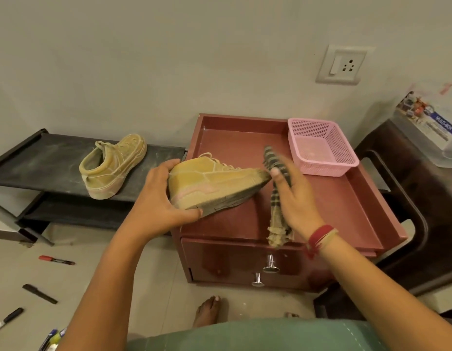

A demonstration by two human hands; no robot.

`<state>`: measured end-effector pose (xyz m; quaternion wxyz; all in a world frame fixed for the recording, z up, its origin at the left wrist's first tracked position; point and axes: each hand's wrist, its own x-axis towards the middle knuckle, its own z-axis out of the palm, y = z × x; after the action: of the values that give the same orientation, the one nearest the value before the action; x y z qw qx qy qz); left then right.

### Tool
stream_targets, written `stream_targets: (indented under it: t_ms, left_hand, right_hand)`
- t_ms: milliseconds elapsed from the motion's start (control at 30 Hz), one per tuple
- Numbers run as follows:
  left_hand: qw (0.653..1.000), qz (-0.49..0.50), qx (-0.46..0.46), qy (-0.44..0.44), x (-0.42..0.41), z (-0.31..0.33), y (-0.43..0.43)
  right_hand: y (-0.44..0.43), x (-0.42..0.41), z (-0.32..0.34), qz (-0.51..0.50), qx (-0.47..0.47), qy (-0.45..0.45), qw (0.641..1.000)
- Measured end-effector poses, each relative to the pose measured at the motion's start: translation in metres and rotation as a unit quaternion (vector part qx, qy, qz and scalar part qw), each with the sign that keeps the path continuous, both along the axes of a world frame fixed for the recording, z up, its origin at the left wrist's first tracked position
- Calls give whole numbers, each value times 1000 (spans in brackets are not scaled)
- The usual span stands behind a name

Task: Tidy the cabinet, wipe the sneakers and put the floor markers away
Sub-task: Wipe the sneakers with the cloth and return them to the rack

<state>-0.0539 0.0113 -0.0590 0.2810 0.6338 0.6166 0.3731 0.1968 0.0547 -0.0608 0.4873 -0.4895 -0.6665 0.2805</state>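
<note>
Green fabric of the person's garment (258, 335) fills the bottom edge, with a bare foot (207, 310) on the tiled floor just beyond it. Both forearms reach forward over a reddish-brown cabinet (245, 262) that has two metal knobs (270, 264) on its front. The left hand (156, 196) grips the heel of a tan sneaker (214, 181), fingers curled over the heel collar and thumb pressed against the sole, holding it tilted above the front left part of the cabinet's worktop (232, 143), sole turned towards the person and grimy toe pointing right. The right hand (293, 193), with a red thread band at the wrist, holds a striped cloth (278, 198) pinched under the thumb; the cloth's upper end meets the sneaker's toe and its frayed lower end hangs down over the cabinet's front edge. A pink basket (321, 148) sits at the back right of the worktop. To the left, the second sneaker (113, 165) stands upright on the top shelf of a dark shoe rack (42, 160), well apart from the held one. On the floor at the left lie a red-capped marker (56, 260), a black marker (39, 293) and a third marker (7, 320), with more pens (51, 338) bunched at the bottom edge. A dark chair (409, 198) stands right of the cabinet, and a wall socket (342, 64) is mounted above.
</note>
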Motion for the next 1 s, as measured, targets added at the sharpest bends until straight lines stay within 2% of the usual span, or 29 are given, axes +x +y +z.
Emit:
stream_targets:
  t_ms: [133, 267, 400, 533, 667, 733, 833, 933, 1000]
  left_hand:
    - [999, 18, 0, 42, 3, -1, 2]
    - [997, 27, -4, 69, 0, -4, 2]
    - [996, 40, 8, 74, 3, -6, 3]
    - [994, 41, 33, 95, 4, -5, 2]
    - [993, 51, 28, 104, 6, -3, 2]
    - [992, 50, 34, 110, 8, -2, 2]
    - [991, 47, 49, 111, 11, -2, 1]
    - [991, 59, 51, 106, 14, -2, 3]
    - [992, 61, 48, 104, 14, -2, 4]
  right_hand:
    - [-17, -29, -21, 110, 21, -172, 979]
    - [-24, -34, -24, 188, 104, -301, 929]
    - [-9, -25, -23, 103, 50, -276, 954]
    - [-21, -29, -25, 172, 78, -310, 932]
    - [3, -12, -22, 81, 30, -289, 954]
    - [0, -16, -20, 101, 32, -284, 953]
    - [-13, -20, -25, 171, 63, -312, 932]
    - [0, -14, -22, 103, 47, -294, 949]
    - [-6, -22, -22, 106, 46, -282, 952]
